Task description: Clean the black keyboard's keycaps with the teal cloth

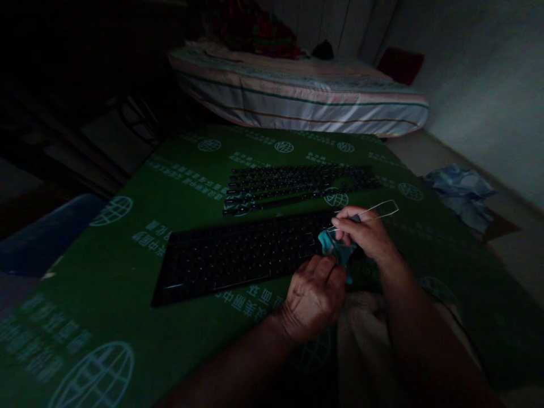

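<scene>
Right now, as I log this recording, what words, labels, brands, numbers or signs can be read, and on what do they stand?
"美丽中", apparently: part of the white print on the green tabletop, just below the black keyboard.
Globe emblems, printed repeatedly on that tabletop; any lettering inside is unclear.
Remaining tabletop print: too blurred or dark to read reliably.
Black keyboard and black keycaps: any markings too small and dark.
No brand or number is legible.

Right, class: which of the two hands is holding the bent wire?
The right hand: the thin bent wire sticks out from its grip. The left hand is curled at the teal cloth instead, with no wire showing in it.
</scene>
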The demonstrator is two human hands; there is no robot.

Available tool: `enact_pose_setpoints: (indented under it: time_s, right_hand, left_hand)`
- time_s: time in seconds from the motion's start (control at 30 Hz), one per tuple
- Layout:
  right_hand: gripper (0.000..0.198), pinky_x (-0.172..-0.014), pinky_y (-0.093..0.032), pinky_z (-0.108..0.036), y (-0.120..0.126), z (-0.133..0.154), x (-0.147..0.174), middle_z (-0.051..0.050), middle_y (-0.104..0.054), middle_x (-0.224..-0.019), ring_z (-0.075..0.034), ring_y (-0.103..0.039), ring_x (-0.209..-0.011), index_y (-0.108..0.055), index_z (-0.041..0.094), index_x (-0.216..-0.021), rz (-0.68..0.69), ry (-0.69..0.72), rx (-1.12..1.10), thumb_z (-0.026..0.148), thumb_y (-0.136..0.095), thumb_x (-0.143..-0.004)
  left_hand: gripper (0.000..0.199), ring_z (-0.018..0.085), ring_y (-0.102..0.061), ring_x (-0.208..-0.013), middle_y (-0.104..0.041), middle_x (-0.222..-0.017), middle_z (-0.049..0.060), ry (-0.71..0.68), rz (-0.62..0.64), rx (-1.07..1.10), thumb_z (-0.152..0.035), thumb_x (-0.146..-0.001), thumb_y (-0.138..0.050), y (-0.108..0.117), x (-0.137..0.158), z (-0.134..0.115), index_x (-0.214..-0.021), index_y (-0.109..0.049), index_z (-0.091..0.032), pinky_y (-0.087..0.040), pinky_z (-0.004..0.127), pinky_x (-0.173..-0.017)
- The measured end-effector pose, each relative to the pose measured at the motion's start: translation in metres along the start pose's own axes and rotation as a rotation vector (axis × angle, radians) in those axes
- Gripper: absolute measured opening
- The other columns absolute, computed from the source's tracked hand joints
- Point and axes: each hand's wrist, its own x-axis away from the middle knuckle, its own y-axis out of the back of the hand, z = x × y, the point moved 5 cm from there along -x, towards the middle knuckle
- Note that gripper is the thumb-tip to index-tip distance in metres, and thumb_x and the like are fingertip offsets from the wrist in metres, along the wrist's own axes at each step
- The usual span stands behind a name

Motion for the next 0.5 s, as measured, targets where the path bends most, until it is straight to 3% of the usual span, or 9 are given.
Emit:
enact_pose_setpoints:
  time_s: [0.5]
  right_hand:
    - [0.022, -0.041, -0.039, -0.019, -0.0057, 0.0036, -0.0022, 0.002, -0.058, -0.053, -0.008, -0.047, -0.04, -0.055, 0.017, -0.069, -0.057, 0.053, 0.17, 0.038, -0.06, -0.073]
  left_hand:
    - [0.016, 0.021, -0.054, -0.081, -0.058, -0.106, 0.011, 0.023, -0.045, -0.073, -0.018, -0.081, -0.048, 0.0023, -0.0002, 0.0022, -0.09, -0.06, -0.014, -0.053, 0.037, -0.071]
